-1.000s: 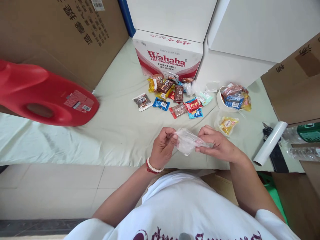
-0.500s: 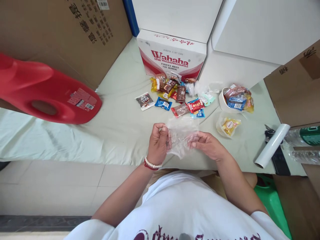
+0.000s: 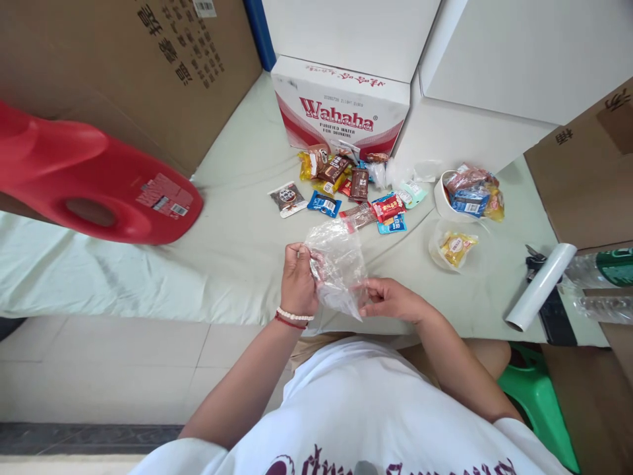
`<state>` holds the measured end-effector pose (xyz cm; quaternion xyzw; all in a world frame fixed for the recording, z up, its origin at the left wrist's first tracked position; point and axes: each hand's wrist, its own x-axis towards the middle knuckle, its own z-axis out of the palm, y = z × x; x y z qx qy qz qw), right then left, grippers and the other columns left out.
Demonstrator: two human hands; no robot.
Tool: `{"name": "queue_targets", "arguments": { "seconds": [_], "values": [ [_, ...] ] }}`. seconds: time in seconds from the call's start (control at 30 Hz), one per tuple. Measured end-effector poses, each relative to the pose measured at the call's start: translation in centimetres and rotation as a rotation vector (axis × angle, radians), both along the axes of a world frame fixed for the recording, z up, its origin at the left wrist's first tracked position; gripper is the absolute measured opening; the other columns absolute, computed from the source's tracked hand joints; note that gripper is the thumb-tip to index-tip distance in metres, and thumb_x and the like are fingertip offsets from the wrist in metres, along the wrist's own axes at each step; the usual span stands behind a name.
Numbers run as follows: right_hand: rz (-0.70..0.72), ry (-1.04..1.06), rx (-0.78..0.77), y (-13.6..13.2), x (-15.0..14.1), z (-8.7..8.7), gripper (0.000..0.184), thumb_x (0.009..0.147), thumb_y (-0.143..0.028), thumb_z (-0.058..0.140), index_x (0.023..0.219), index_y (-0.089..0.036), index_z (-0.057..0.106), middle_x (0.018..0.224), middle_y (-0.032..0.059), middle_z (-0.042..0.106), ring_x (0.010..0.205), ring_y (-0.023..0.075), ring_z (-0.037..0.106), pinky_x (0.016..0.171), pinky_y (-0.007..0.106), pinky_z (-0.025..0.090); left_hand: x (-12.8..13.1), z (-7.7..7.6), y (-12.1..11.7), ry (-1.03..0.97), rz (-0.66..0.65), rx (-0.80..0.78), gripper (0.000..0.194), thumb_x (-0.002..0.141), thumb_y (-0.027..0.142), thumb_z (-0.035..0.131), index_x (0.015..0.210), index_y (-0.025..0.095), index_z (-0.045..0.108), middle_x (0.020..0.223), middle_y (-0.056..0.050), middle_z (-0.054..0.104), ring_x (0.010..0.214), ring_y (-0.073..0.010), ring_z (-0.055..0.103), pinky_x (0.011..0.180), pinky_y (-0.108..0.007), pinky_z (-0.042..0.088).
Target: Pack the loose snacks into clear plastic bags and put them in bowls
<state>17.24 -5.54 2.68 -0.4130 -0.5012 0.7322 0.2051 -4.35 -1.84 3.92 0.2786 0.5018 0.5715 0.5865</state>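
Clear plastic bag between both hands, fingers touching.

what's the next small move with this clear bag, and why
Probably ease the right hand gently outward to flatten the clear bag: it looks creased, the left hand grips one side, and the right fingers are at the opposite edge. I can't make out its opening.

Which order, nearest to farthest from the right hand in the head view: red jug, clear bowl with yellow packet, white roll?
1. Clear bowl: beyond the right hand, to its right.
2. White roll: farther out on the right.
3. Red jug: far left.
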Motion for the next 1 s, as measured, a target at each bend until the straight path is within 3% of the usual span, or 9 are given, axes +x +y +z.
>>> {"name": "queue_targets", "arguments": {
  "seconds": [0.13,0.27,0.43,0.53,0.63,0.7,0.83,0.9,1.0],
  "values": [
    [0.004,-0.060,-0.073,-1.4,1.5,-0.6,0.034,0.078,-0.047,0.080,0.087,-0.016,0.068,0.070,-0.0023,0.063,0.065,0.0115,0.053,0.065,0.025,0.039,-1.0,-0.7,1.2,0.115,0.053,0.096,0.042,0.091,0.064,0.061,0.094,0.025,0.042,0.080,0.006,0.062,0.043,-0.0044,0.044,0.036,-0.016,0.032],
    [-0.147,-0.150,-0.023,-2.6,2.7,-1.1,0.034,0.081,-0.049,0.075,0.084,-0.016,0.066,0.070,-0.0028,0.059,0.065,0.0112,0.050,0.064,0.025,0.037,-1.3,-3.6,3.0,0.293,0.065,0.090,0.039,0.095,0.062,0.055,0.096,0.025,0.042,0.084,0.005,0.061,0.041,-0.0028,0.043,0.037,-0.017,0.032],
    [-0.437,-0.310,0.188,-1.7,1.2,-2.4,0.047,0.087,-0.056,0.068,0.117,-0.020,0.065,0.106,0.0043,0.070,0.077,0.0127,0.054,0.067,0.026,0.041,-0.4,-6.4,4.4,0.263,0.093,-0.044,0.035,0.097,0.059,0.051,0.096,0.026,0.039,0.080,0.007,0.060,0.039,-0.0024,0.036,0.039,-0.017,0.033],
    [-0.454,-0.154,0.067,0.0,-0.7,-2.9,0.063,0.082,-0.059,0.070,0.131,-0.023,0.057,0.117,0.0056,0.070,0.064,0.0090,0.048,0.056,0.024,0.036,0.2,-6.5,4.3,0.272,0.101,0.005,0.037,0.096,0.061,0.050,0.096,0.026,0.038,0.081,0.007,0.060,0.038,-0.0025,0.036,0.039,-0.017,0.031],
    [-0.458,-0.079,-0.140,1.5,-1.9,-3.2,0.060,0.069,-0.057,0.079,0.114,-0.020,0.063,0.089,-0.0008,0.070,0.047,0.0049,0.027,0.045,0.024,0.019,0.1,-6.6,4.7,0.295,0.031,0.019,0.035,0.097,0.060,0.047,0.097,0.026,0.038,0.081,0.006,0.059,0.039,-0.0039,0.036,0.040,-0.018,0.031],
    [-0.461,-0.080,-0.182,1.9,-2.0,-3.5,0.050,0.062,-0.050,0.083,0.096,-0.018,0.066,0.073,-0.0040,0.063,0.046,0.0046,0.025,0.045,0.024,0.016,-0.5,-6.8,5.5,0.372,-0.021,0.043,0.031,0.099,0.057,0.044,0.096,0.026,0.039,0.080,0.005,0.058,0.043,-0.0060,0.038,0.044,-0.020,0.034],
    [-0.593,-0.167,-0.045,1.5,-1.2,-4.1,0.036,0.064,-0.047,0.079,0.081,-0.018,0.066,0.064,-0.0045,0.057,0.053,0.0081,0.037,0.051,0.024,0.026,-1.8,-6.1,6.4,0.860,0.050,0.186,0.023,0.089,0.038,0.064,0.098,0.022,0.049,0.097,-0.005,0.058,0.085,-0.0187,0.059,0.081,-0.035,0.051],
    [-0.639,-0.255,0.033,1.0,-0.9,-4.5,0.033,0.067,-0.048,0.075,0.080,-0.019,0.065,0.061,-0.0055,0.051,0.055,0.0098,0.039,0.054,0.025,0.028,-1.5,-5.1,5.3,1.065,0.135,0.330,0.029,0.084,0.028,0.067,0.107,0.019,0.052,0.115,-0.012,0.057,0.113,-0.0273,0.054,0.103,-0.047,0.044],
    [-0.615,-0.355,0.109,0.1,-0.5,-4.9,0.029,0.075,-0.048,0.071,0.080,-0.020,0.065,0.060,-0.0061,0.047,0.055,0.0109,0.037,0.054,0.026,0.028,0.0,-4.2,2.1,1.135,-0.088,0.647,0.019,0.090,0.022,0.060,0.109,0.020,0.058,0.115,-0.012,0.059,0.116,-0.0286,0.052,0.107,-0.050,0.041]
  ]
}}
